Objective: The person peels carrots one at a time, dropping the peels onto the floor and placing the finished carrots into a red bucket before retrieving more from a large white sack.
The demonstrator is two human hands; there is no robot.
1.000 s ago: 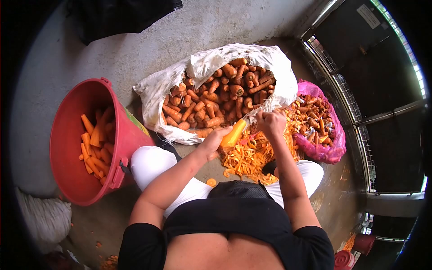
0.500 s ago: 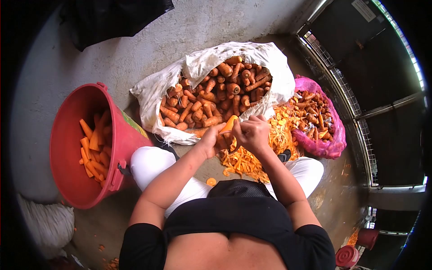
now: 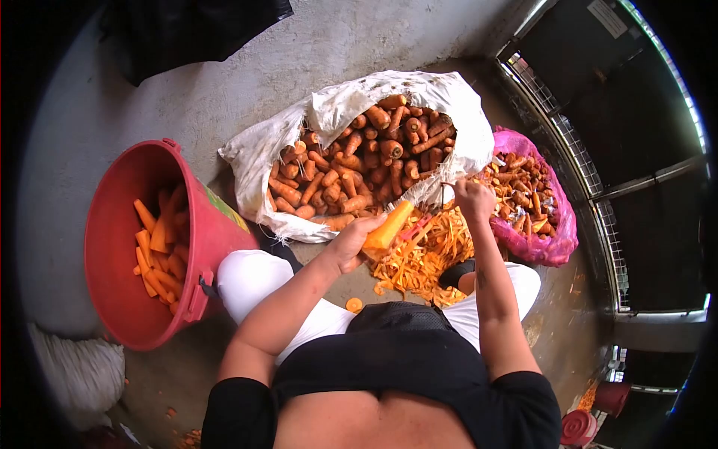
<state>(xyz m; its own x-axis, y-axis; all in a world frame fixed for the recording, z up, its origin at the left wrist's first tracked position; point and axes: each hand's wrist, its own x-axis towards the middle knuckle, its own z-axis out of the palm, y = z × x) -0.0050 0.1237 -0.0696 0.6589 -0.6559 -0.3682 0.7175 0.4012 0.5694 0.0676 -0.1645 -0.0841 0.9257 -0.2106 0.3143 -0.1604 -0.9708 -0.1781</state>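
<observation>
My left hand (image 3: 354, 243) grips a peeled carrot (image 3: 390, 226) by its thick end, with the bright orange narrow end pointing up and away to the right. Apart from the carrot, my right hand (image 3: 475, 200) is closed in a fist, raised over the right side. A thin, dark, peeler-like tool (image 3: 446, 185) sticks out from its left side. Beneath both hands lies a heap of orange carrot peelings (image 3: 430, 262). Just beyond them, a white woven sack (image 3: 258, 153) lies open, full of unpeeled carrots (image 3: 348, 168).
A red bucket (image 3: 112, 224) holding peeled carrots (image 3: 157, 258) tilts toward me at the left. On the right stands a pink bag (image 3: 561, 232) filled with carrot scraps (image 3: 523, 191). A carrot slice (image 3: 354, 304) lies on the floor. Dark panels (image 3: 598, 97) line the right side.
My right hand has moved away from the carrot, to the right and farther from me. The carrot in my left hand now shows almost whole.
</observation>
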